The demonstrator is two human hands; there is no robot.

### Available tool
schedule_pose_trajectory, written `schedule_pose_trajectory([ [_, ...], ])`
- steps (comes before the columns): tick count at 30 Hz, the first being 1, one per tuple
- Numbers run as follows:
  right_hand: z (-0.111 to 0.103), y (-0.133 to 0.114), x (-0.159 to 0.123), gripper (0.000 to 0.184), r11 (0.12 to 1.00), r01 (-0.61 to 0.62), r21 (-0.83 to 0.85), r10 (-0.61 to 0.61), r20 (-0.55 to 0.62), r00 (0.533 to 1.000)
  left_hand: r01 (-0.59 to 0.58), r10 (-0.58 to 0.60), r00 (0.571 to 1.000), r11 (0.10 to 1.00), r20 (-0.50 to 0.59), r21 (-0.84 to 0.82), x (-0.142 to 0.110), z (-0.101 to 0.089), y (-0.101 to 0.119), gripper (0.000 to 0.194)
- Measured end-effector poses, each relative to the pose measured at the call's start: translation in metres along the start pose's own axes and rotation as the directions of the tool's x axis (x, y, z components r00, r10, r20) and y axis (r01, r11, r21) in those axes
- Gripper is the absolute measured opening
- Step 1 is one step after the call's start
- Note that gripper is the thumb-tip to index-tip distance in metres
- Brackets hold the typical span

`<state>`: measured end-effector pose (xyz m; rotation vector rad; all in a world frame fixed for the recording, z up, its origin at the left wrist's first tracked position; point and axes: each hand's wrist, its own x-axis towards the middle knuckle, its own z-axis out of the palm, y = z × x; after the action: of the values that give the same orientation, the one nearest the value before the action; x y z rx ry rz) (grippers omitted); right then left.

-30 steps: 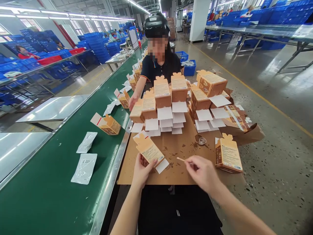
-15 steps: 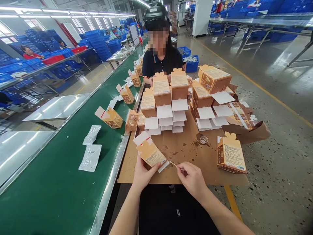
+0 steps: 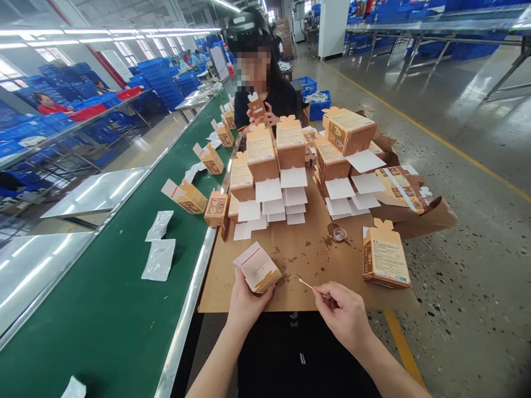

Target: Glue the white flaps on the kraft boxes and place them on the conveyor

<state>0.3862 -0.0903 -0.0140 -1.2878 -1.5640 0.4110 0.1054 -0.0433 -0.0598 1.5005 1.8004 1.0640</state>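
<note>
Our left hand (image 3: 248, 301) closes its grip around one small carton (image 3: 258, 269); our right hand (image 3: 341, 310) pinches one cotton swab (image 3: 306, 283), grip nearly closed, both above the cardboard surface's (image 3: 302, 298) near edge.

A red-striped tan-and-white cardboard box (image 3: 258, 270) is held tilted toward 11 o'clock; a thin pale cotton swab (image 3: 306, 283), apart at 3 o'clock.

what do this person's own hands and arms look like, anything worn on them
The left hand and right hand are bare, with no gloves or rings visible. The left arm and right arm show no sleeve, watch or cable within view.
</note>
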Motion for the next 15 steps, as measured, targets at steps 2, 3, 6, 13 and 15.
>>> schedule_pose_trajectory([
  [2, -0.005, 0.001, 0.000, 0.029, 1.000, -0.017, 0.026, 0.018, -0.021, 1.000, 0.026, -0.031, 0.990, 0.999, -0.139, -0.034, 0.013, -0.017, -0.006, 0.078],
  [3, -0.009, 0.002, 0.000, 0.028, 0.999, -0.024, 0.033, 0.025, -0.031, 0.999, 0.053, -0.065, 0.971, 0.997, -0.230, -0.057, 0.022, -0.031, -0.010, 0.081],
  [6, -0.020, 0.009, -0.005, 0.027, 0.999, -0.036, 0.027, 0.038, -0.058, 0.998, 0.205, -0.226, 0.839, 0.974, -0.495, -0.098, 0.055, -0.088, -0.022, 0.086],
  [13, -0.012, 0.023, -0.013, 0.030, 0.997, -0.044, 0.057, 0.047, -0.050, 0.998, 0.427, -0.327, 0.799, 0.899, -0.505, 0.094, 0.103, -0.150, -0.038, 0.075],
  [15, -0.008, 0.020, -0.009, 0.030, 0.998, -0.039, 0.053, 0.041, -0.032, 0.999, 0.419, -0.314, 0.806, 0.901, -0.501, 0.110, 0.111, -0.144, -0.041, 0.072],
])
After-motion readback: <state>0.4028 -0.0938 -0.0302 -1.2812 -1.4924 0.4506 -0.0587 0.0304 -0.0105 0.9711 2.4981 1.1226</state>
